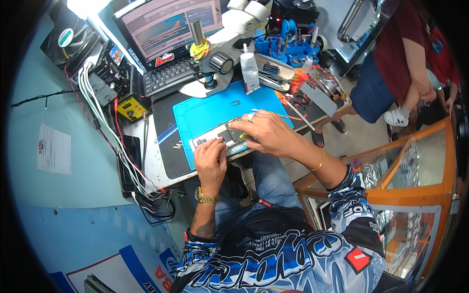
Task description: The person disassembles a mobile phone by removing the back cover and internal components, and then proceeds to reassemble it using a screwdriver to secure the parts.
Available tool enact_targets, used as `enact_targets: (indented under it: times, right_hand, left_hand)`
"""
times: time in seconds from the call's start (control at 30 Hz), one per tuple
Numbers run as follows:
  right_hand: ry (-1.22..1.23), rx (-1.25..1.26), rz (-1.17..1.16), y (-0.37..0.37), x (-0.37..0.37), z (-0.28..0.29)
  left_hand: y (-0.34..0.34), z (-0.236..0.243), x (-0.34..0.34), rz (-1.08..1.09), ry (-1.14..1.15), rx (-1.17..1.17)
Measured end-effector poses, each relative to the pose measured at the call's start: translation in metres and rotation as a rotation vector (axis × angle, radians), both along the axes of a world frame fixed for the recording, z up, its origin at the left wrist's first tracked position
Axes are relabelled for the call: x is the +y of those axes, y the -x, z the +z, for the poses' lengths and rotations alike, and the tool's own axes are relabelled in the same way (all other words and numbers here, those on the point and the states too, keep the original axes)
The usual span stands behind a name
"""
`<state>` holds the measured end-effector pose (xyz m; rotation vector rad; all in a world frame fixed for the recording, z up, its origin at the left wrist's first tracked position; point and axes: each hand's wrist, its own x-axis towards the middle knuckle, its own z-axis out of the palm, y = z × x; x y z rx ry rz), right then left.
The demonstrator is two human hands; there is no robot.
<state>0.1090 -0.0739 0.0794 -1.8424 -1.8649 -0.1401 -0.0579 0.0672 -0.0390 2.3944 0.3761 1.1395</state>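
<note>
An opened phone (213,136) lies at the front edge of the blue repair mat (195,113), its inner parts bare. My left hand (211,158) grips the phone's near left end, fingers bent over its edge. Over the phone's right end is my right hand (267,133), the forefinger reaching down to the inner parts and the other fingers curled. Something small and yellow-green (243,137) shows by those curled fingers; I cannot make out what it is. Part of the phone is hidden under both hands.
A microscope (220,63) stands behind the mat, beside a laptop (168,29). A white tube (249,71) stands on the mat. Blue tool racks (286,46) and tweezers are at the back right. A power supply (131,108) and cables sit left. Other people (391,63) stand at right.
</note>
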Motion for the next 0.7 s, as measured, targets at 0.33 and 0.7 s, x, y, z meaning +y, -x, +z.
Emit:
enact_targets:
  times: [0.33,0.7]
  right_hand:
    - [0.272,-0.042,-0.021,-0.001,0.011,0.008]
    - [0.254,-0.061,0.083,-0.014,0.026,0.012]
  left_hand:
    - [0.000,-0.002,-0.002,-0.001,-0.002,0.010]
    - [0.001,-0.002,-0.003,0.023,0.024,0.037]
